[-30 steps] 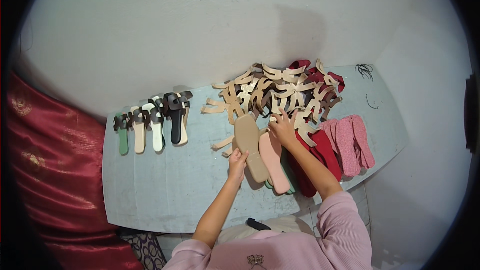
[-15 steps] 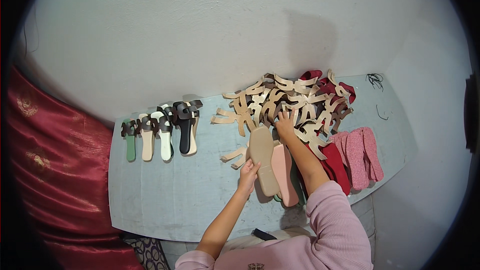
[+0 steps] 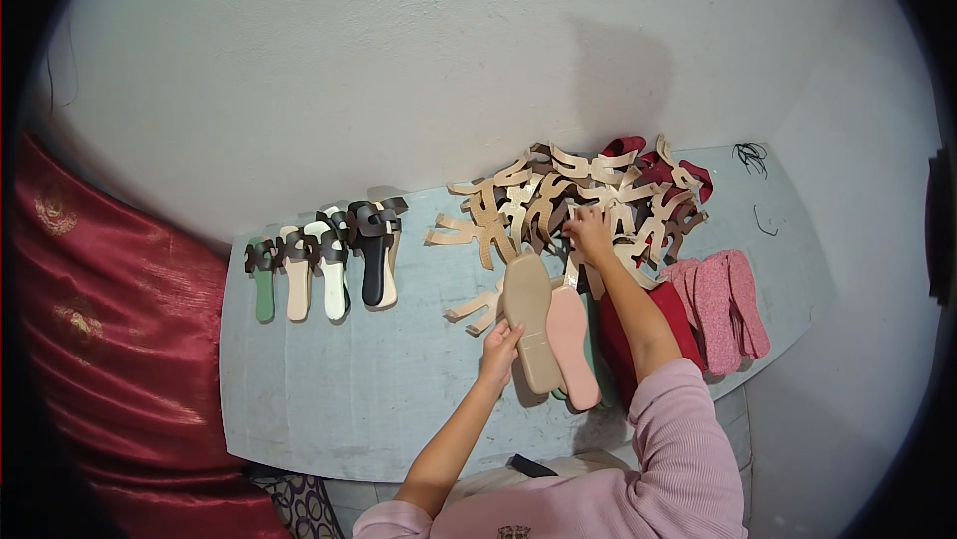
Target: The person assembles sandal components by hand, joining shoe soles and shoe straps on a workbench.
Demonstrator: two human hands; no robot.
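Note:
My left hand [image 3: 500, 348] grips a beige sandal sole [image 3: 528, 315] by its left edge, thumb on top. The sole is tilted toward me, its smooth face showing. At the near side of a loose pile of tan and brown sandal straps [image 3: 480, 202], my right hand [image 3: 590, 230] has its fingers bent around a strap, partly hidden among the others. Right of the held sole lies a pink sole [image 3: 571, 340], with green soles [image 3: 593, 325] partly covered behind it. Red soles [image 3: 638, 335] lie beneath my right forearm, and fuzzy pink pieces [image 3: 716, 310] stand beyond them.
On the left of the pale table [image 3: 299, 389] stands a row of strapped sandals: green [image 3: 263, 290], beige [image 3: 297, 285], white [image 3: 332, 285] and black [image 3: 373, 270]. Dark red straps [image 3: 698, 180] and black cords [image 3: 750, 158] lie at the back right. A red curtain [image 3: 130, 340] hangs left.
My right hand has shifted slightly right and its fingers have bent over the strap pile. More of the pink sole shows. The left hand keeps its grip on the beige sole.

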